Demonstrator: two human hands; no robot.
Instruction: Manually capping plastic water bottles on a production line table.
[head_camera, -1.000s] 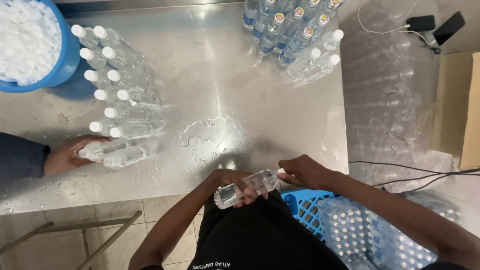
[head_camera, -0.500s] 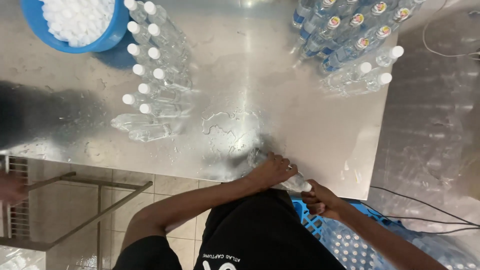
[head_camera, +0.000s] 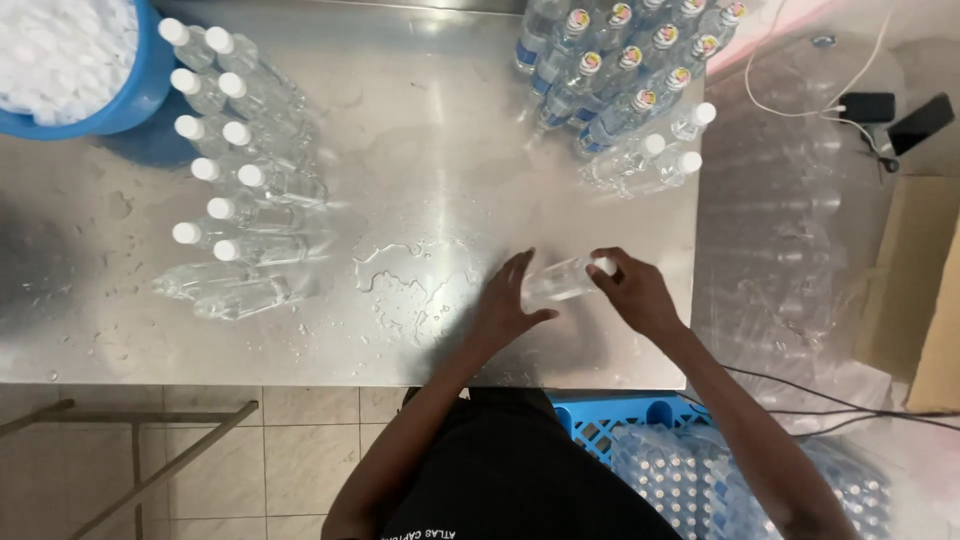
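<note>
A clear plastic water bottle (head_camera: 560, 279) with a white cap lies tilted just above the wet steel table (head_camera: 430, 180). My left hand (head_camera: 508, 300) holds its base end with fingers spread around it. My right hand (head_camera: 632, 290) grips the cap end. Both hands sit near the table's front right part.
White-capped clear bottles (head_camera: 235, 180) lie in rows at the left. A blue tub of white caps (head_camera: 70, 60) stands at the far left. Labelled bottles (head_camera: 620, 70) cluster at the back right. A blue crate of bottles (head_camera: 700, 470) sits below the table. Water is pooled (head_camera: 400, 275) mid-table.
My hands have lifted the bottle from the table's front edge up onto the table. The view has shifted. Another person's hand at the left is gone from sight.
</note>
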